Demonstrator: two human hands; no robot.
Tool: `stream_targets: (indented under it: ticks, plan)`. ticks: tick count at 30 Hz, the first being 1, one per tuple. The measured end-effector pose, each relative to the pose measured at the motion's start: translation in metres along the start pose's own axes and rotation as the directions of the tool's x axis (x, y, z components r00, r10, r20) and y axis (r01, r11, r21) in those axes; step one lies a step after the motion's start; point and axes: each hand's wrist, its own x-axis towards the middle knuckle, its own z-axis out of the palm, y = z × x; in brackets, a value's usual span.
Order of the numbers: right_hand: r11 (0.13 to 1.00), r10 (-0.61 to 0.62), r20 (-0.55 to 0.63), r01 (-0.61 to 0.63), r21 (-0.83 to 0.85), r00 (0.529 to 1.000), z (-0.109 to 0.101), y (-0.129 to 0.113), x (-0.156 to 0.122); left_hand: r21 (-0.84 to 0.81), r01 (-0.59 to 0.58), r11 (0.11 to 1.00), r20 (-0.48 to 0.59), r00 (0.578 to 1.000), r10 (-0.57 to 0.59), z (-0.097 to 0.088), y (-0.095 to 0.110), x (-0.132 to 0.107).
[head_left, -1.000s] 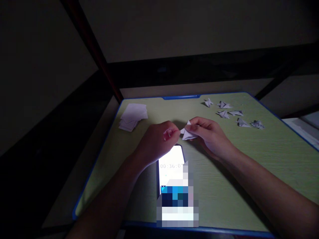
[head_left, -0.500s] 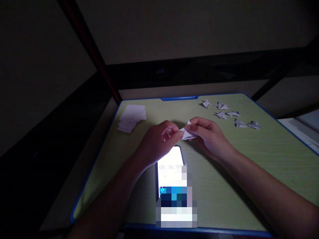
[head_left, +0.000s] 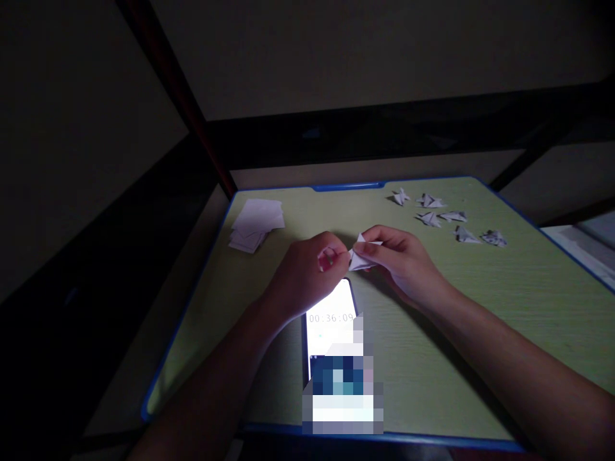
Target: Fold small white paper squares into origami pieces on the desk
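Observation:
A small white piece of folded paper [head_left: 361, 258] is held up between my hands, above the middle of the table. My right hand [head_left: 401, 259] grips it from the right, thumb lying across its front and fingers behind. At its left corner, my left hand [head_left: 317, 266] pinches the paper between thumb and forefinger, with the other fingers curled. One point of the paper sticks up over my right thumb. Just below the hands lies a lit phone [head_left: 331, 307], its screen showing timer digits and its lower part blurred out.
Several folded paper figures [head_left: 429, 219] lie at the back right of the green, blue-edged table [head_left: 480, 358]. A stack of white paper sheets [head_left: 257, 218] sits at the back left. Beyond the right edge is a pale flat object [head_left: 576, 250].
My left fingers have closed more tightly on the paper's left corner, and the paper has turned slightly. The view has shifted a little; the phone's timer has advanced.

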Motion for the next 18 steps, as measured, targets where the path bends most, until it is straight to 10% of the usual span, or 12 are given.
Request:
stream_targets:
  ticks: [18]
  plan:
    - [0.998,-0.024,-0.015,0.023,-0.059,1.0,-0.0014,-0.0008,-0.0031,0.06,0.016,0.998,-0.031,0.999,-0.014,-0.0011,0.0007,-0.0007]
